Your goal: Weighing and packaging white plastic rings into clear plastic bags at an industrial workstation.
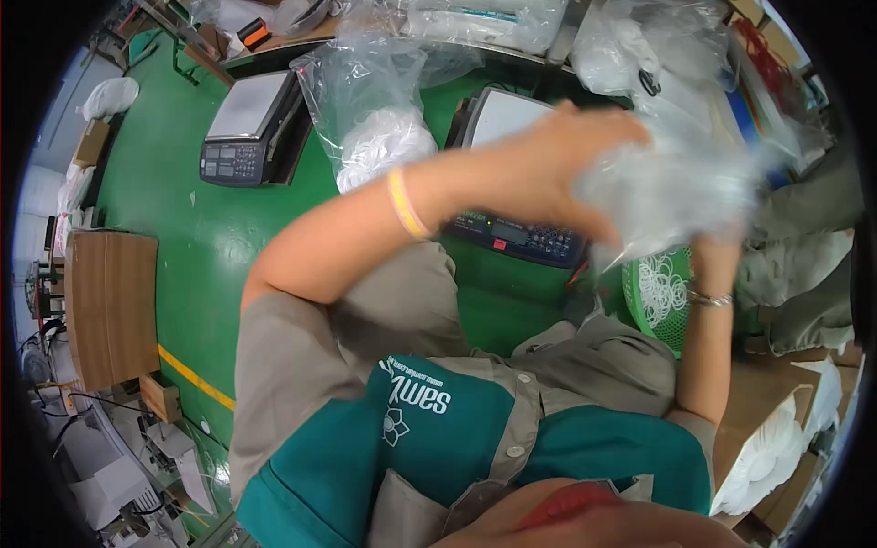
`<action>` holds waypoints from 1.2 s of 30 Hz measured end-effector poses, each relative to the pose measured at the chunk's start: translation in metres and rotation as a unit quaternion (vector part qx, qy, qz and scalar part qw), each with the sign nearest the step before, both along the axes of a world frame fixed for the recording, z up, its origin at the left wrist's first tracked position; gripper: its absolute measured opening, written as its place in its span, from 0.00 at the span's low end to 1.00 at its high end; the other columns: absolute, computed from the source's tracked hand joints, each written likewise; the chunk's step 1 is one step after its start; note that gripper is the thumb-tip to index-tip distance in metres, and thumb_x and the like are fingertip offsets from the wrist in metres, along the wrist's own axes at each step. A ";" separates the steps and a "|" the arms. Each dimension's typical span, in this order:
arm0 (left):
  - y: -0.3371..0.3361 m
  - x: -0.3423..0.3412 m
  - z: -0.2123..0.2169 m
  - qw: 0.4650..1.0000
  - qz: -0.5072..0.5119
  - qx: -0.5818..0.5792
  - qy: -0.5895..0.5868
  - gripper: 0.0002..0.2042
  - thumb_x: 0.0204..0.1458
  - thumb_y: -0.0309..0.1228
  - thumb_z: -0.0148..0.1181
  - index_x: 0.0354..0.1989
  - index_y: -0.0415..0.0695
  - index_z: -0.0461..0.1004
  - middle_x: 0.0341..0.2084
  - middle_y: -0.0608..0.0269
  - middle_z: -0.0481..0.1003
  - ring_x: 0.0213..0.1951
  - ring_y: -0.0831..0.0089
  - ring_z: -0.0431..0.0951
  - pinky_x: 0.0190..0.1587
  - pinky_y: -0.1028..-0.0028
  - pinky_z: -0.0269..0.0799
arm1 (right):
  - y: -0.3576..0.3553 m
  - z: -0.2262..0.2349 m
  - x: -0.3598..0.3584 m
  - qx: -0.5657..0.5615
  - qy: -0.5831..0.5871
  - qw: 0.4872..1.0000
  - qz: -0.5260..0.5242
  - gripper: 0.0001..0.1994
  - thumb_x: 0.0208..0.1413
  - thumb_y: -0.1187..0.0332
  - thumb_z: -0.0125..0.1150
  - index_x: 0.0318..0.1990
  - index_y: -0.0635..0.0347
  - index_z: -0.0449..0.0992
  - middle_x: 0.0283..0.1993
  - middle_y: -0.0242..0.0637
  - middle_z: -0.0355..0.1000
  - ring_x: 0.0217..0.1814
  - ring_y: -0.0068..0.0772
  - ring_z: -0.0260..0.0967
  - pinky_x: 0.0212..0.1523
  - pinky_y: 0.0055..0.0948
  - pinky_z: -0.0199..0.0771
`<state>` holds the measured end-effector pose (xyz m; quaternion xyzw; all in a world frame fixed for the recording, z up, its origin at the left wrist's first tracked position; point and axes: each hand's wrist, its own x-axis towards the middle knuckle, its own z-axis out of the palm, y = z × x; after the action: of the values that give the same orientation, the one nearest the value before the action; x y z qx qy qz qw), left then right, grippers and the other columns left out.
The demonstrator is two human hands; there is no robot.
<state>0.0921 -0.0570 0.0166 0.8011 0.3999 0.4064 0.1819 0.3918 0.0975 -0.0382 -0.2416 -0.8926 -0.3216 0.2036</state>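
Note:
A clear plastic bag (662, 196), smeared by motion, is held up between my two hands at the right. My left hand (594, 142) reaches across from the left and grips the bag's upper left side. My right hand (717, 251) is at its lower right, fingers mostly hidden behind the plastic, seemingly holding it too. What the bag contains is too blurred to make out. Just below, a green basket (674, 340) with many thin white rings (660, 290) sits beside my right wrist.
Behind my left forearm stands a dark digital scale (507, 233); another scale (242, 137) is farther left. Between them lies a clear bag of white items (384, 142). Plastic bags (630, 46) fill the back right. A cardboard box (758, 429) is near my right elbow.

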 end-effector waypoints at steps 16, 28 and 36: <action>0.032 -0.341 -0.161 0.745 0.556 -0.182 0.320 0.22 0.43 0.31 0.53 0.50 0.41 0.64 0.41 0.44 0.71 0.48 0.53 0.69 0.50 0.62 0.64 | -0.116 0.169 0.115 -0.278 0.433 0.786 0.343 0.24 0.54 0.60 0.38 0.52 0.69 0.64 0.54 0.48 0.62 0.55 0.41 0.61 0.51 0.35 0.65; -0.029 -0.063 0.041 0.925 0.236 0.055 0.295 0.07 0.50 0.34 0.51 0.33 0.47 0.64 0.17 0.57 0.69 0.22 0.57 0.71 0.22 0.65 0.63 | -0.081 0.064 -0.167 -0.654 0.207 0.683 0.251 0.44 0.37 0.70 0.67 0.63 0.53 0.47 0.62 0.41 0.51 0.66 0.36 0.46 0.58 0.35 0.53; -0.072 -0.033 0.068 0.968 0.065 -0.130 0.206 0.24 0.33 0.31 0.66 0.42 0.45 0.63 0.34 0.67 0.74 0.15 0.66 0.69 0.19 0.74 0.63 | -0.095 0.081 -0.155 -0.585 0.152 0.725 0.331 0.07 0.43 0.73 0.60 0.31 0.62 0.72 0.26 0.34 0.68 0.26 0.28 0.65 0.27 0.23 0.64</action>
<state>0.0593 -0.1291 0.0844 0.8092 0.5296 0.1880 0.1714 0.2368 0.0020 0.0428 -0.0474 -0.8842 0.3928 0.2483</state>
